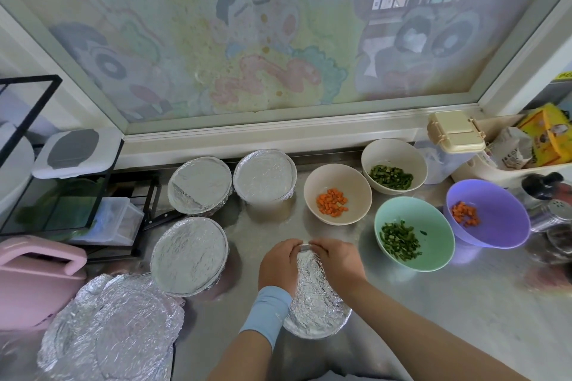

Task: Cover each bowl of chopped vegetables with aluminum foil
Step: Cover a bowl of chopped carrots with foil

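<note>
A foil-covered bowl stands at the counter's front edge. My left hand and my right hand both curl over its far rim and press the foil down there. Three more bowls wear flat foil covers. Uncovered to the right are a beige bowl of chopped carrot, a beige bowl of chopped greens, a mint bowl of greens and a purple bowl of carrot.
Crumpled foil sheets lie at the front left beside a pink container. A black wire rack fills the left side. A cream box, packets and jars crowd the right edge. A painted glass panel stands behind.
</note>
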Tool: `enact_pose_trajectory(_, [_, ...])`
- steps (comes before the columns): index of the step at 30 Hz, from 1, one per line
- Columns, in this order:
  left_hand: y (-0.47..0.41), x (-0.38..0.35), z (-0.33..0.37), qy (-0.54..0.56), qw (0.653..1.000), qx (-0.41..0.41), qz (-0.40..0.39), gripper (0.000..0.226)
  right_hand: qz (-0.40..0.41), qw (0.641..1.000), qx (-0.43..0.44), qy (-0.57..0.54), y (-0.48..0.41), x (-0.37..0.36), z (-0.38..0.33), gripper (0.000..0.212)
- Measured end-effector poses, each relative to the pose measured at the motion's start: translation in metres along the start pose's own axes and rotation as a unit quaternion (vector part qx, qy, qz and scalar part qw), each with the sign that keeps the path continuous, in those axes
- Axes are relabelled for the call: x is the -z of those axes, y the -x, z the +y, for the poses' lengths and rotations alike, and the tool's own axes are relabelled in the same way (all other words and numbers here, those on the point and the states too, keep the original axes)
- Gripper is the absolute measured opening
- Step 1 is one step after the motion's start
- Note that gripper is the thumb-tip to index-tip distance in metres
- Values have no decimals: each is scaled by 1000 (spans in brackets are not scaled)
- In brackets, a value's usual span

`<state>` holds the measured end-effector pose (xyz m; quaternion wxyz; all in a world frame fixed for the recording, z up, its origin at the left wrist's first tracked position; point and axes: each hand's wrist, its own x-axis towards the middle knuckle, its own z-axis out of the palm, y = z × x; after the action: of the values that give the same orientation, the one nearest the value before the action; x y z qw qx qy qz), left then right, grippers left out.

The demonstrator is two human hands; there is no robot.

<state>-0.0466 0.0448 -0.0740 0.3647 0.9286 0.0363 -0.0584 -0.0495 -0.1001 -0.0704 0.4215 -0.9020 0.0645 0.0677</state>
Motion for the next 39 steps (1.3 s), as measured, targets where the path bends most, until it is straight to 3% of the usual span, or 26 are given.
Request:
enact_pose_trajectory(8, [-6, 4, 3, -7, 999, 27, -17, 24, -79, 996, -38, 31, -5, 14, 6, 28])
enact_pose_trajectory(16, [-15, 20, -6, 136, 981, 103, -92, 27, -117, 991, -39, 55, -10, 15, 1, 27])
enact_pose_trajectory(20, [-12, 40, -15, 261, 953, 149, -39, 28, -125, 991, -42, 38, -10, 21, 3, 36])
enact_pose_trajectory(24, [7, 43, -14, 153, 987, 41, 3, 32, -85, 995, -60, 8, 0, 34, 12, 34])
enact_pose_trajectory(29, [36, 10, -19, -70, 989, -107, -74, 55, -38, 996, -66, -40, 28, 40, 19, 35])
enact_pose_trajectory(34, [46, -3, -25, -90, 991, -80, -54, 60, -91, 991, -81, -59, 55, 17, 22, 51])
enact_pose_trajectory(39, [47, -5, -21, -89, 993, -51, -51, 61, -72, 990, -94, -81, 54, 8, 21, 49])
